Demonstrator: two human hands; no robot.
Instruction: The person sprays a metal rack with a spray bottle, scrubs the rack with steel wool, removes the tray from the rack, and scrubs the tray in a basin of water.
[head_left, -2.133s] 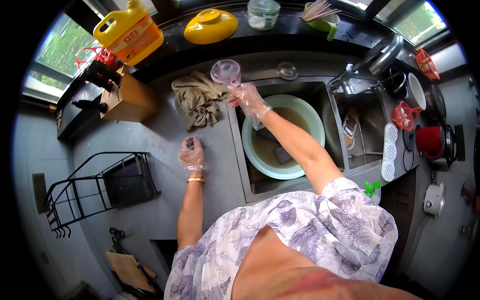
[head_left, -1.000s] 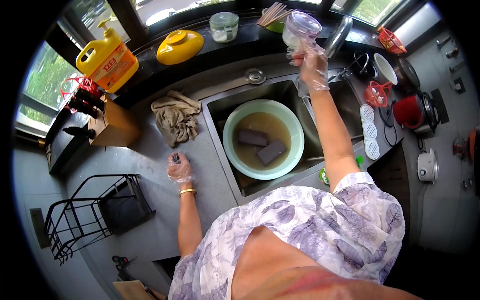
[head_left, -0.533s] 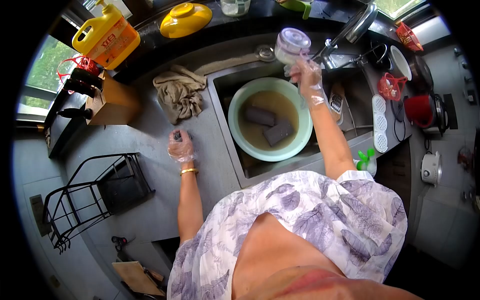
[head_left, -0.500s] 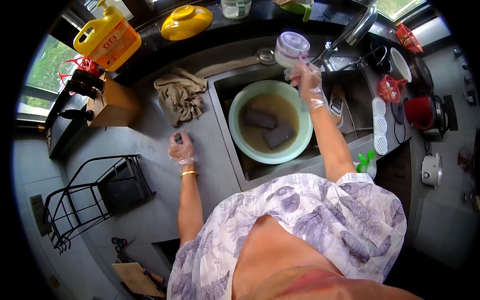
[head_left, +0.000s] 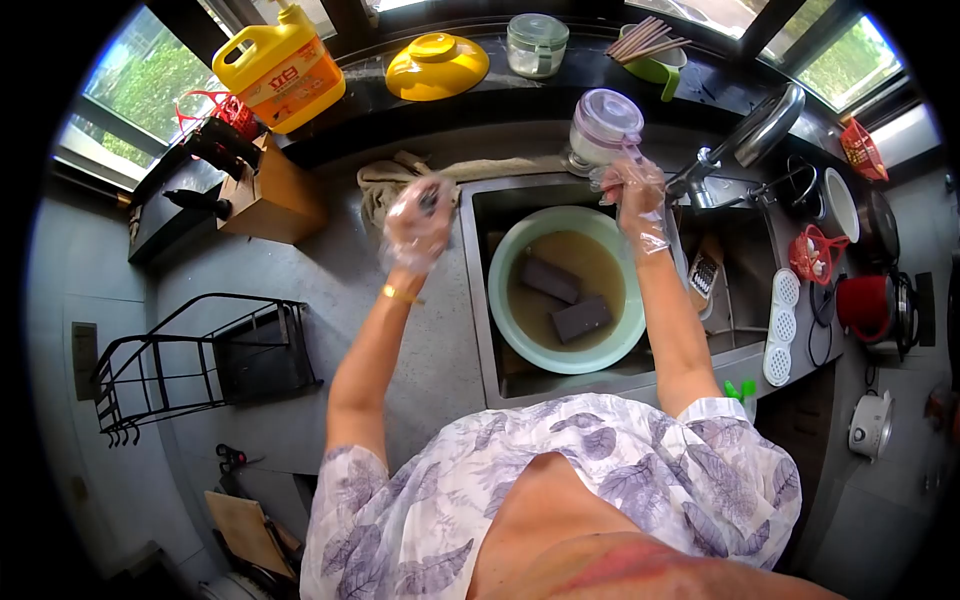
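while the right hand holds a jar, counter separates sink and rack.

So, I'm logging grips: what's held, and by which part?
The right hand holds the lidded jar by its handle. In the left hand, a dark thing shows, too blurred to tell how.

You can read one piece of lettering in front of you: the two large Chinese characters 立白 on the orange label of the yellow pump jug, which stands toward the left on the dark ledge by the window. The characters run slightly uphill (the jug leans that way in your view). Below them, the label's finer marks are too small for you to make out.
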